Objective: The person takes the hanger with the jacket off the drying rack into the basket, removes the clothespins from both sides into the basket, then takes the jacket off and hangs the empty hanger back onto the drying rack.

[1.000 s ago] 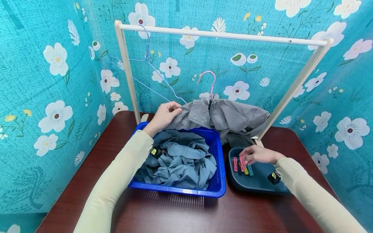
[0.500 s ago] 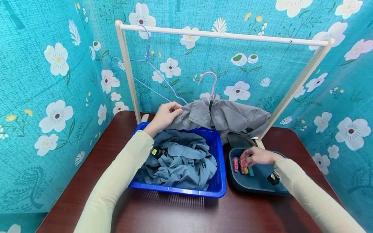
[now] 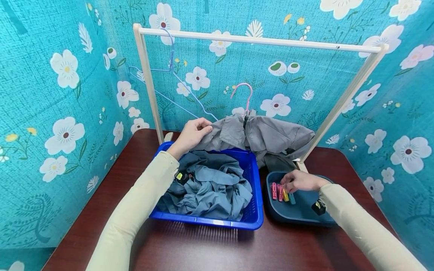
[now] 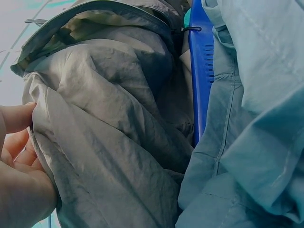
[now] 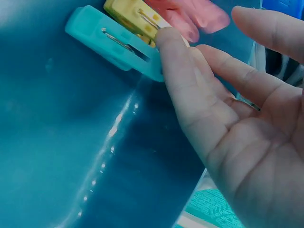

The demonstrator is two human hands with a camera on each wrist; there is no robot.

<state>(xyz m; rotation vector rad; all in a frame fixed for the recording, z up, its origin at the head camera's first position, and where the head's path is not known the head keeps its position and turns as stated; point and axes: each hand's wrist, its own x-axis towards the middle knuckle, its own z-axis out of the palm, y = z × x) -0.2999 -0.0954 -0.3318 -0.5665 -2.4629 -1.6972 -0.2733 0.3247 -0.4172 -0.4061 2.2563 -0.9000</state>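
My left hand [image 3: 193, 133] pinches the left edge of a grey garment [image 3: 274, 131], which is on a pink hanger [image 3: 249, 96]. Thumb and fingers meet on that grey cloth [image 4: 109, 109] in the left wrist view. My right hand [image 3: 300, 180] is low over a dark tray [image 3: 301, 210], its fingertips at several clothespins. The right wrist view has the fingertips touching a yellow clothespin [image 5: 135, 18] and a teal clothespin [image 5: 114, 42], the thumb apart from the fingers. Pink clothespins [image 3: 274, 191] lie at the tray's left.
A blue basket [image 3: 217, 223] with crumpled blue-grey cloth [image 3: 213, 192] stands under my left forearm. Behind it rises a wooden rack [image 3: 257, 39], with a blue wire hanger [image 3: 171, 56] on its bar. A flowered curtain surrounds the brown table [image 3: 190, 248].
A pink clothespin at my right fingertips has come down and lies beside the other pink one. My right fingers are now over the yellow and teal ones. The left hand has stayed in place.
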